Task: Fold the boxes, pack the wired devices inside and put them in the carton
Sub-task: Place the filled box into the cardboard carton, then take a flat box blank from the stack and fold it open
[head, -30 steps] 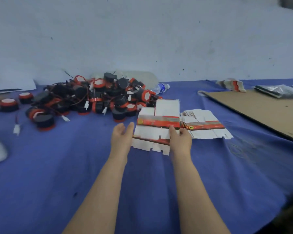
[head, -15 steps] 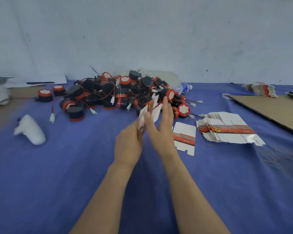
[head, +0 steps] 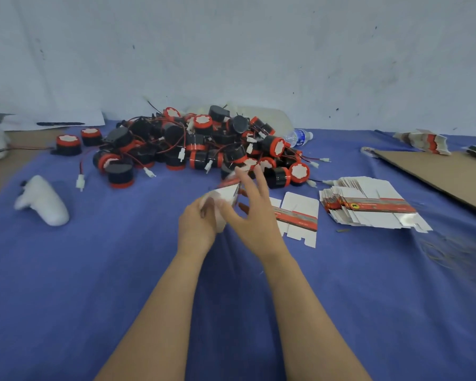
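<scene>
At frame centre we fold one box (head: 226, 194): left hand (head: 199, 226) grips it, right hand (head: 256, 215) presses it with spread fingers. Next, probably, square it and tuck flaps.

Matt blue cloth (head: 94, 270); glossy black plastic devices (head: 198, 144); brown cardboard sheet (head: 437, 171).

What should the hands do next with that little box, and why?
Probably square it up and fold one end shut: the left hand holds the box, which looks only half opened, the right hand is spread against it, and the wired devices lie unpacked behind.
</scene>
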`<state>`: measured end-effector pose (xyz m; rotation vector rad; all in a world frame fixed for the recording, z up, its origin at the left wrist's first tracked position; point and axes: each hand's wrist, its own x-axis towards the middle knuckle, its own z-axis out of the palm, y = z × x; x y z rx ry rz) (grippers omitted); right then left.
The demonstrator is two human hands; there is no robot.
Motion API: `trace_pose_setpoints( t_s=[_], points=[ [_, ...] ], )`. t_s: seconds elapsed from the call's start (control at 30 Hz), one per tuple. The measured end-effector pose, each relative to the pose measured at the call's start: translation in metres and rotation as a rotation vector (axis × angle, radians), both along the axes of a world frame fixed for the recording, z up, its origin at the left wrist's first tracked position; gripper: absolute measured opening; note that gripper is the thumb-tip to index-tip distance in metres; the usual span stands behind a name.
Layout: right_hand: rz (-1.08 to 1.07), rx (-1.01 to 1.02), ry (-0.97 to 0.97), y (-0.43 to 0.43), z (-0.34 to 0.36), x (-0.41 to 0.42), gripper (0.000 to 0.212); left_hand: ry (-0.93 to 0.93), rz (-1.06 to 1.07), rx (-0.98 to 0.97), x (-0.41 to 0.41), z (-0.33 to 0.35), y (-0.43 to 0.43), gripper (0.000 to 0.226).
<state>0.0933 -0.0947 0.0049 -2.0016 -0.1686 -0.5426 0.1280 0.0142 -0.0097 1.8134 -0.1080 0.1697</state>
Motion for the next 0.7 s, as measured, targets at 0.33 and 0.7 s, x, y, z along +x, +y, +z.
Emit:
trace_pose_setpoints(
  t_s=[0.33, 0.7],
  points=[
    [-0.339, -0.064, 0.096, -0.005, -0.007, 0.005, 0.043, -0.321, 0.043, -0.054, -0.014, 0.01, -0.004, 0.01],
    [-0.294, 0.257, 0.143, -0.005, -0.01, 0.008, 0.032, -0.039, -0.14, -0.211, -0.014, 0.006, -0.013, 0.062]
  ],
)
